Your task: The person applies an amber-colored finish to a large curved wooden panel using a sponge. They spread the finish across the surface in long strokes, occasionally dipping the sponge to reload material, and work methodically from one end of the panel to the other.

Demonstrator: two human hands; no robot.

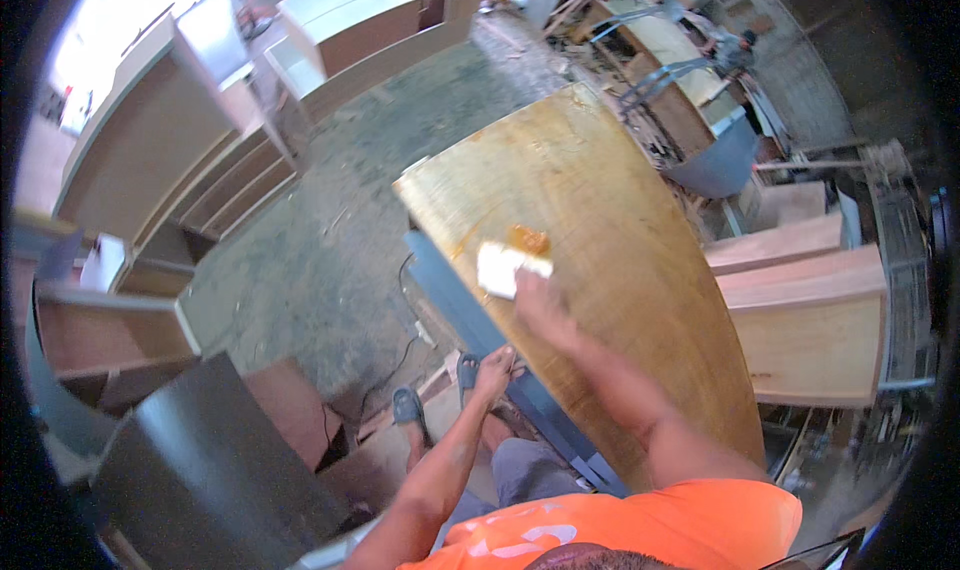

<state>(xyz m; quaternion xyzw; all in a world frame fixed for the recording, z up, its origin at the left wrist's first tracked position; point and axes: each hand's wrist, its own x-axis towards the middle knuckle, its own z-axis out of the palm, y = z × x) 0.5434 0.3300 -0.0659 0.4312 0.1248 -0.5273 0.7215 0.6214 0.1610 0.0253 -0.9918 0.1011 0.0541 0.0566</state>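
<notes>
My right hand (543, 308) grips a flat white rectangular spreader (508, 270), pressed to the top of a long wooden board (630, 260). Just beyond the spreader lies an amber patch of wet glue-like paste (530, 239). Thin, shiny smears of it mark the wood around there and toward the far end. Down at the board's left edge, my left hand (494, 373) has its fingers closed on the rim. Some of those fingers are hidden by the edge. Blue-grey panels (455, 295) show beneath the board.
Pale cabinet carcasses (350, 30) stand at the far left, with open shelving (235, 185) nearer. A dark curved panel (215, 460) is at the lower left. Wooden drawer-like boxes (810, 320) sit right of the board. Scrap wood and a cable (390, 375) lie on the floor.
</notes>
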